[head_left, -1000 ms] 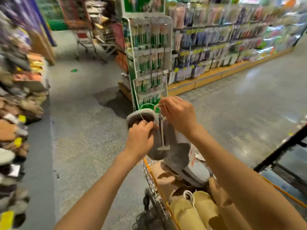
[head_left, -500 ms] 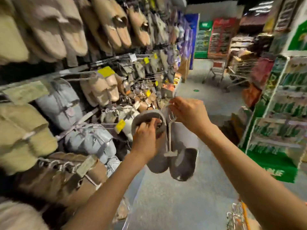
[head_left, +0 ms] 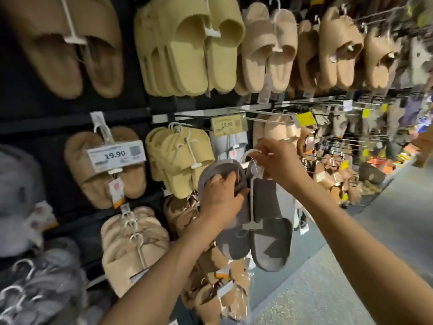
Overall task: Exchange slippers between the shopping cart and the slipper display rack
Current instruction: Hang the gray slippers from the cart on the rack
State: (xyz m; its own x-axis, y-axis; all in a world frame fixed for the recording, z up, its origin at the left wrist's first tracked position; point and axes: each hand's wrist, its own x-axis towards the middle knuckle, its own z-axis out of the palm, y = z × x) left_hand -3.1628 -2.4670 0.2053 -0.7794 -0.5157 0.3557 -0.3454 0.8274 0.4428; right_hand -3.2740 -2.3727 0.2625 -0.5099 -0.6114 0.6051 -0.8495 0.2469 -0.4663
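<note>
The left hand (head_left: 220, 195) grips the grey slippers (head_left: 260, 221) by the heel, steadying them. The right hand (head_left: 274, 165) pinches their white hanger hook (head_left: 249, 153), apparently aiming it at the display rack (head_left: 131, 117) peg.

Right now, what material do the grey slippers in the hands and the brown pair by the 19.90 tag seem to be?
Grey slippers: probably moulded foam or rubber, with a smooth, matte, seamless surface. Brown slippers: likely plush or faux-fur fabric, with a fuzzy, soft outline.
</note>
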